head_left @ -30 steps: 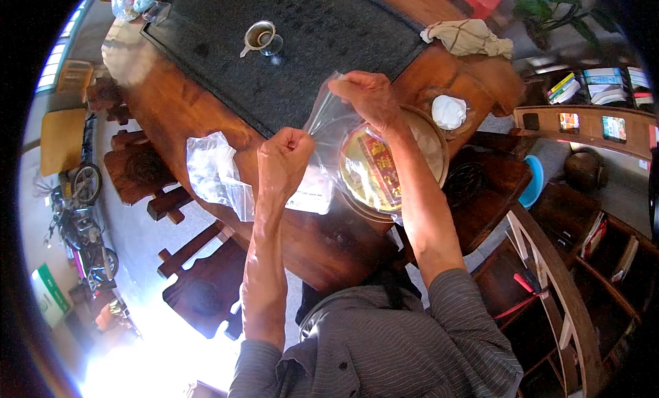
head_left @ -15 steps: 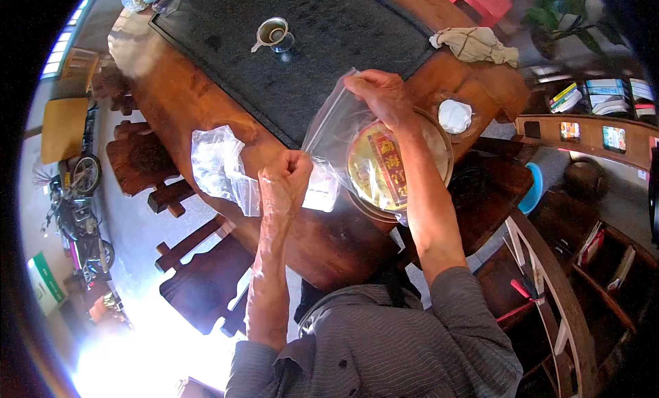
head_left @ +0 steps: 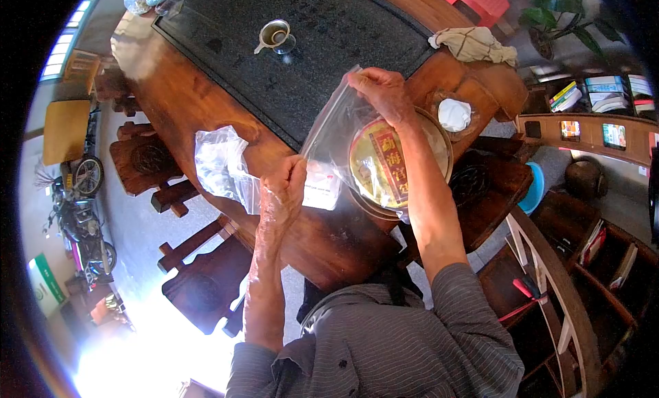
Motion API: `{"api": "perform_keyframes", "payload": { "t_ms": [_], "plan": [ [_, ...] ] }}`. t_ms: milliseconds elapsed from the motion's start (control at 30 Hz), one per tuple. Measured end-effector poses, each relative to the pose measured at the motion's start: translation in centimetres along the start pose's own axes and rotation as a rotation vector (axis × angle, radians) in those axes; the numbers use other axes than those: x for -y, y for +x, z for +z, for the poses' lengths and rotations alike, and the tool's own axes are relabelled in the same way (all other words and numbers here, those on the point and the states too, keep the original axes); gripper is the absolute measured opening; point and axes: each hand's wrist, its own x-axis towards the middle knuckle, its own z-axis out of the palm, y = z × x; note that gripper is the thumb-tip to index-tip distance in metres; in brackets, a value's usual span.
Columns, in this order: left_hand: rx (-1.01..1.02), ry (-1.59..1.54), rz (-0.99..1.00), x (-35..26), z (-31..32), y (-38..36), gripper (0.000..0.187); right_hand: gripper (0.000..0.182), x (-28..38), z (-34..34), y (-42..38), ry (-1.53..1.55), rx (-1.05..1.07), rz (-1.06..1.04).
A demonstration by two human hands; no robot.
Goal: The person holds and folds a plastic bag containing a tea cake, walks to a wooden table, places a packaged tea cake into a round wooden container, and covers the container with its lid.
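A clear plastic zip bag (head_left: 329, 127) is stretched between my two hands, its top edge taut. Fingers of my left hand (head_left: 284, 181) are closed on the near-left corner. My right hand (head_left: 383, 95) pinches the far corner. Inside the lower part of the bag sits a round, yellowish disc (head_left: 367, 166) with a red label bearing Chinese characters; my right forearm covers part of it. Beneath it is a round tray (head_left: 446, 141) with a brown rim. Beside my left hand lie a crumpled clear plastic bag (head_left: 221, 161) and a white printed packet (head_left: 321, 189).
The wooden table (head_left: 322, 243) carries a dark stone tray (head_left: 343, 27) with a metal strainer (head_left: 276, 34) on a small glass. At right are a white crumpled item (head_left: 454, 114) and a beige cloth (head_left: 473, 44). Wooden stools (head_left: 144, 158) stand along the left.
My hands keep their hold on the bag and have barely moved. The label on the disc has turned slightly and shows more plainly.
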Motion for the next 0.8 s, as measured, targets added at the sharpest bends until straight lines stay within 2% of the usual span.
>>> {"api": "perform_keyframes", "payload": {
  "t_ms": [67, 167, 233, 333, 433, 467, 567, 633, 700, 800],
  "plan": [
    [-0.020, 0.017, -0.018, 0.2, 0.1, -0.1, 0.019, 0.028, 0.3, -0.1, -0.1, 0.026, 0.023, 0.019],
    [-0.112, 0.138, 0.108, 0.3, 0.5, -0.2, 0.017, 0.029, 0.6, -0.5, -0.4, 0.145, 0.065, 0.040],
    [-0.167, 0.092, 0.146, -0.3, 0.6, -0.4, 0.015, 0.033, -0.1, -0.7, -0.3, 0.261, 0.090, 0.025],
    [-0.223, 0.060, 0.253, -0.6, 0.8, -0.7, 0.013, 0.044, 1.1, -1.3, -0.7, 0.315, 0.037, -0.054],
    [-0.201, -0.016, 0.306, -0.8, 0.8, -0.6, 0.011, 0.054, 2.1, -2.2, -0.6, 0.310, -0.153, -0.161],
    [-0.182, -0.058, 0.288, -0.7, 0.9, -0.6, 0.010, 0.055, 4.2, -2.4, -1.8, 0.243, -0.249, -0.076],
    [-0.120, -0.152, 0.278, -0.7, 1.1, -0.4, 0.008, 0.049, 5.4, -3.4, -5.7, -0.121, -0.389, -0.116],
    [-0.068, -0.256, 0.292, -0.6, 1.5, 0.0, 0.008, 0.036, 6.0, -2.1, -9.9, -0.506, -0.451, -0.301],
    [0.007, -0.403, 0.308, -0.2, 2.3, 0.3, 0.009, 0.026, 3.7, -0.6, -12.7, -0.813, -0.410, -0.462],
    [0.206, -0.439, 0.375, -1.9, 2.9, 0.2, 0.009, 0.021, 1.8, 1.7, -13.8, -0.973, -0.375, -0.413]
  ]
}}
